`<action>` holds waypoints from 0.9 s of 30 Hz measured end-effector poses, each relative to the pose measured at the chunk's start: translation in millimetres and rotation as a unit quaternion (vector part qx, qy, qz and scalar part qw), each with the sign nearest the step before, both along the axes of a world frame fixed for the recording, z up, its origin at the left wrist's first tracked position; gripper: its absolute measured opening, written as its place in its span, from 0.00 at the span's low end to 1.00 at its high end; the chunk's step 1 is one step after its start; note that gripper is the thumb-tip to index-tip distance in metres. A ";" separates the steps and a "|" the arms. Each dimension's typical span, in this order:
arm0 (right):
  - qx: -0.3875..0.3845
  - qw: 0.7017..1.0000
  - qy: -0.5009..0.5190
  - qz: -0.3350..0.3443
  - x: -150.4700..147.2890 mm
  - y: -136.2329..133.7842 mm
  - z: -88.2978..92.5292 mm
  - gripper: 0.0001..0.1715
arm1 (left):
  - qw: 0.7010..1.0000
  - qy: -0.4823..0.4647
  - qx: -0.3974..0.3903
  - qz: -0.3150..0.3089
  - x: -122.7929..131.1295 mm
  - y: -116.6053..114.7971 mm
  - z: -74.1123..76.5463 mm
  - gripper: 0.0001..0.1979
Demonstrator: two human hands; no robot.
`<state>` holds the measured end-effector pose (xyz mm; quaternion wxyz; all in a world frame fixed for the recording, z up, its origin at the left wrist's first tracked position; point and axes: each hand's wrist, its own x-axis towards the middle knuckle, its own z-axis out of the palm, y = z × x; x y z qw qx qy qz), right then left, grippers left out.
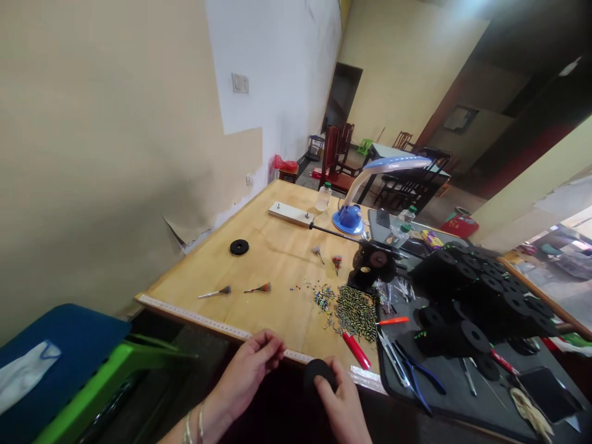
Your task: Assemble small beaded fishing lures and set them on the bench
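Observation:
Near the table's front edge, my right hand [340, 391] grips a round black spool [317, 372], its thumb across the near side. The spool's lower part blends into the dark below the table. To its left, my left hand [259, 364] is closed with thumb and fingertips pinched together; whatever is between them is too small to make out. Beyond the hands lie a pile of striped black-and-yellow small pieces [356, 311], scattered coloured beads [324, 299] and a red tube-shaped piece [356, 350]. Two small feathered pieces [258, 288] rest farther left.
A black ring [239, 247] lies at the left. A winding device [372, 265] and a blue lamp [349, 219] stand farther back. Many black spools [476, 290] crowd the grey mat, with pliers [419, 373] and scissors [393, 357] in front. A green stool [106, 382] is left.

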<state>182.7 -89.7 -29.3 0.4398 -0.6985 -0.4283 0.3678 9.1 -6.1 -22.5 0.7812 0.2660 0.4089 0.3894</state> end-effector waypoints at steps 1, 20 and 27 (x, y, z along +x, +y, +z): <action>-0.001 1.000 -0.007 -0.016 4.3 1.1 -0.8 0.07 | 0.999 -0.011 -0.015 0.030 -6.4 1.4 -1.8 0.17; 0.084 0.917 -0.389 -0.021 60.9 23.4 -31.2 0.11 | 0.959 0.065 -0.017 0.276 -106.8 7.6 1.3 0.09; 0.197 0.951 -0.238 0.028 3.7 24.6 4.3 0.18 | 0.975 0.134 0.109 0.142 -58.5 -12.4 19.0 0.14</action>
